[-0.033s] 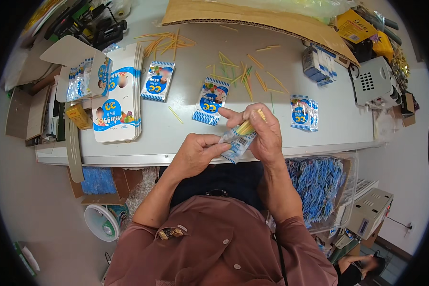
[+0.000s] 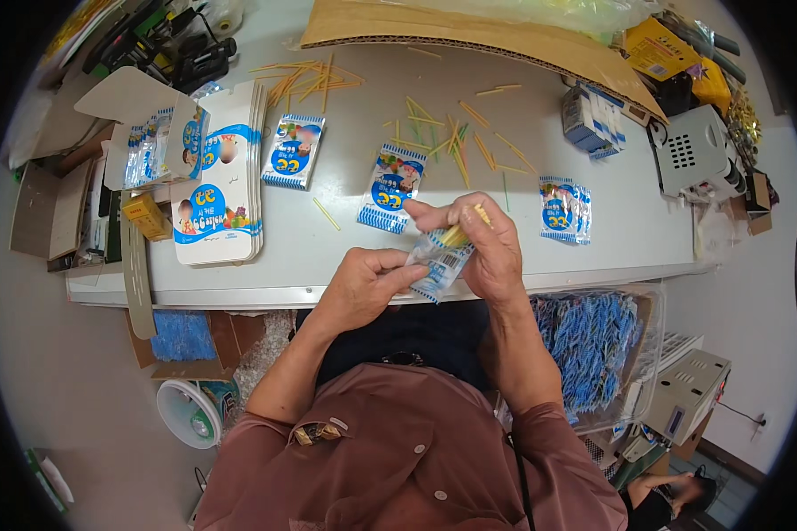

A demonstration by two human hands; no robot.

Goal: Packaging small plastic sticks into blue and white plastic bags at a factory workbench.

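My left hand (image 2: 369, 283) pinches the lower left side of a small blue and white packet (image 2: 437, 270). My right hand (image 2: 487, 248) is closed around the packet's upper right side and a bundle of thin yellow sticks (image 2: 456, 236). The sticks lie partly inside the packet's mouth, their ends poking out between my fingers. Just beyond my hands a printed packet (image 2: 391, 188) lies flat on the table (image 2: 328, 252). Another packet (image 2: 292, 152) rests farther left, and a small stack of packets (image 2: 565, 210) lies to the right.
Loose coloured sticks (image 2: 456, 146) are scattered across the table's far half. Flat printed cartons (image 2: 217, 212) and an open box of packets (image 2: 155, 146) stand left. A cardboard sheet (image 2: 478, 31) borders the back. Below right is a bin of blue wrappers (image 2: 589, 354).
The yellow sticks show slightly less above my right hand and sit a little deeper in the packet. My right fingers have shifted slightly; my left hand looks unmoved.
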